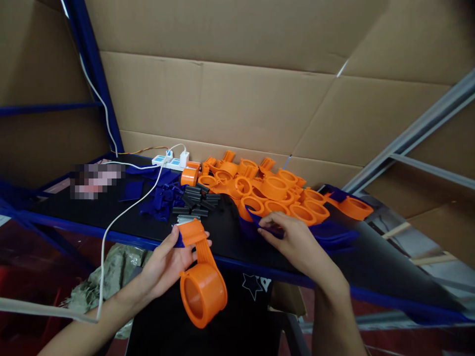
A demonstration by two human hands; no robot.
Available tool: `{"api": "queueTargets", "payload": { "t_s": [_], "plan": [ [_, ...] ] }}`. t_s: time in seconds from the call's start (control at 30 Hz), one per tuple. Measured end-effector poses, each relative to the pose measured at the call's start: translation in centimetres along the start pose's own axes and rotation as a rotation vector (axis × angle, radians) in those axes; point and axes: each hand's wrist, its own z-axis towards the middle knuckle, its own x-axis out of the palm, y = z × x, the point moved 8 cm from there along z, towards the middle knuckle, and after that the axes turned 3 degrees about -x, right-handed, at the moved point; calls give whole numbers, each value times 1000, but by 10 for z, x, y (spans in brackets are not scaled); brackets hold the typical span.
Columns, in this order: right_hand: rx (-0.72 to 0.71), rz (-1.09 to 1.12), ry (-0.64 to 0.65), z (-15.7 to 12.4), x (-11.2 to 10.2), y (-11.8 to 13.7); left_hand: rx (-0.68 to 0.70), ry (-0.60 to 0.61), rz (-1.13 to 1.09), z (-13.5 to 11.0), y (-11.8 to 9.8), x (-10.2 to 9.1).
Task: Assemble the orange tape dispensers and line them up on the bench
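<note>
My left hand (168,262) is closed on an orange plastic part (202,282), a ring with a long handle-like arm, held over the near edge of the black bench (111,212). A small blue piece shows between its thumb and the orange arm. My right hand (293,240) reaches forward, its fingers pinched on a dark blue flat piece (326,235) at the foot of a heap of several orange ring parts (267,193).
Small blue clips (161,200) and black cylinders (196,200) lie left of the heap. A white power strip (168,160) with cables sits at the back. Cardboard sheets (237,99) wall the bench behind. A blue shelf post (92,69) stands at left, a grey rail (419,133) at right.
</note>
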Motion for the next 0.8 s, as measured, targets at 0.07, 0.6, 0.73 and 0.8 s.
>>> {"api": "queueTargets", "payload": {
  "t_s": [0.07, 0.6, 0.73, 0.8],
  "plan": [
    [-3, 18, -79, 0, -8, 3, 19, 10, 19, 1, 1, -1],
    [224, 1146, -246, -7, 3, 47, 262, 29, 203, -6, -6, -9],
    [305, 1354, -27, -7, 29, 61, 329, -46, 253, -10, -11, -8],
    [325, 1428, 41, -6, 39, 66, 365, -83, 290, -11, -14, -6]
  ]
}}
